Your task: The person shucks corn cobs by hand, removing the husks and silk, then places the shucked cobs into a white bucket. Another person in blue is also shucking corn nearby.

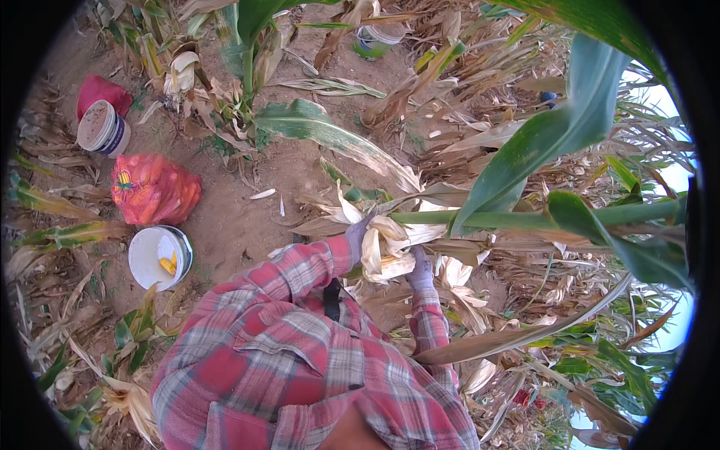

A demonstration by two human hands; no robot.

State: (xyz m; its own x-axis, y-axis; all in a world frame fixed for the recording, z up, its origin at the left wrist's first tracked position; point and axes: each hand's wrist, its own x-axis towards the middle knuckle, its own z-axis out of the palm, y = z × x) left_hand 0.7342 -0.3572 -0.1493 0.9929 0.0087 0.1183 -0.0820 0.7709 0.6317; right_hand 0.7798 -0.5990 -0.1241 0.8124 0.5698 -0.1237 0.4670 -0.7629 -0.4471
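Note:
A corn ear in dry, pale husk (388,253) is in front of my chest, beside a green corn stalk (506,220). A little yellow shows through its parted husk. My left hand (360,236), in a greyish glove, is at the husk's left side, its fingers partly hidden by the leaves. My right hand (421,270), gloved too, grips the husk's right side. Loose husk leaves spread around both hands.
At the left stand a white bucket (135,259) with yellow corn in it, a red mesh sack (157,191) full of corn, another bucket (102,126) and a red sack (104,95). One more bucket (377,40) is at the top. Long corn leaves (540,146) hang at the right.

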